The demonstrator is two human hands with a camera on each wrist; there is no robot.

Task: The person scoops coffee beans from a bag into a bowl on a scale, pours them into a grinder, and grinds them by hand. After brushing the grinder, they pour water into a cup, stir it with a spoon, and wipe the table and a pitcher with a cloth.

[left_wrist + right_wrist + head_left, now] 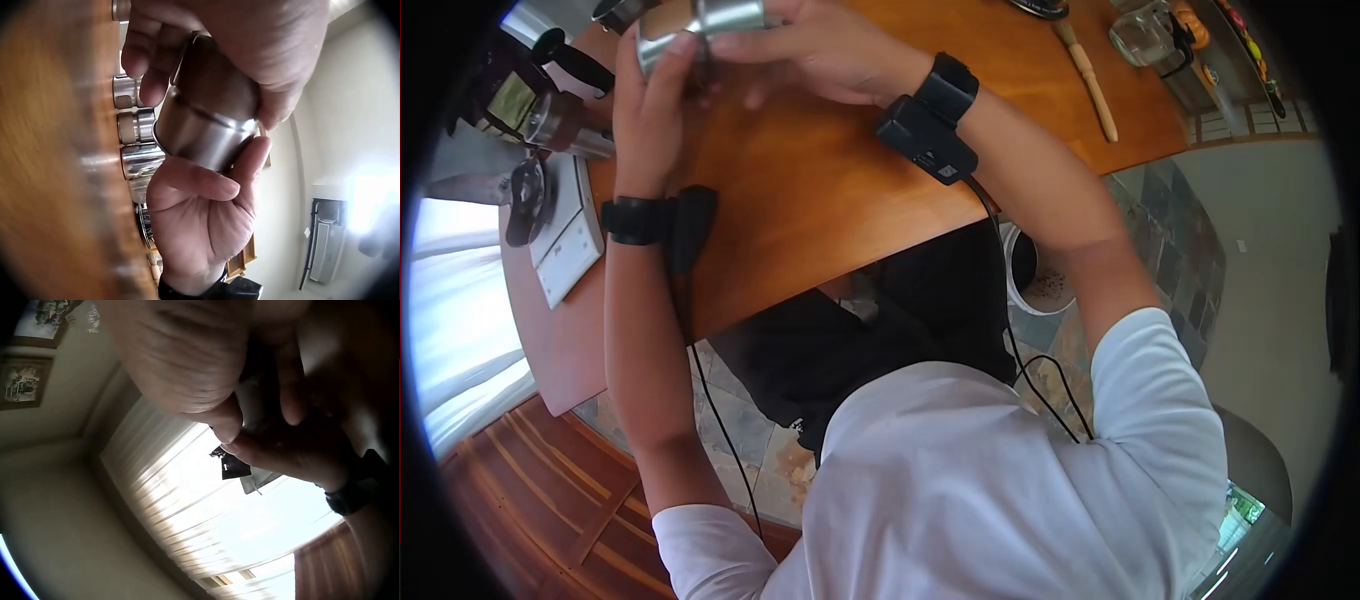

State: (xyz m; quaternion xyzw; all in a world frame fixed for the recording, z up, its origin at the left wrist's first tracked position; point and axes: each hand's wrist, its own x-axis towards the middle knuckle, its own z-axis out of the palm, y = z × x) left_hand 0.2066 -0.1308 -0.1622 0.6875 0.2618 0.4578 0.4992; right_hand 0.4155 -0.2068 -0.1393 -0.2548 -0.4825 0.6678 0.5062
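Note:
A brushed-steel cylindrical canister in two joined sections [730, 14] is held between both hands over the far left of the wooden table [800, 190]. My left hand [650, 115] grips one section, its thumb lying along the metal. From the other side my right hand [830, 55] holds the other section. In the left wrist view, a ridge runs around the canister [209, 140] between the two sections, and the right hand's thumb and fingers [206, 181] press its lower end. The right wrist view is dark, with the canister mostly hidden behind the fingers.
Several steel cups [139, 161] stand in a row on the table. Left are a black-handled tool [575, 62] and a flat white device [570, 255]. A wooden-handled brush [1090, 85] and glass jar [1142, 38] sit right. A white bin [1040, 300] stands below; cables hang from both wrists.

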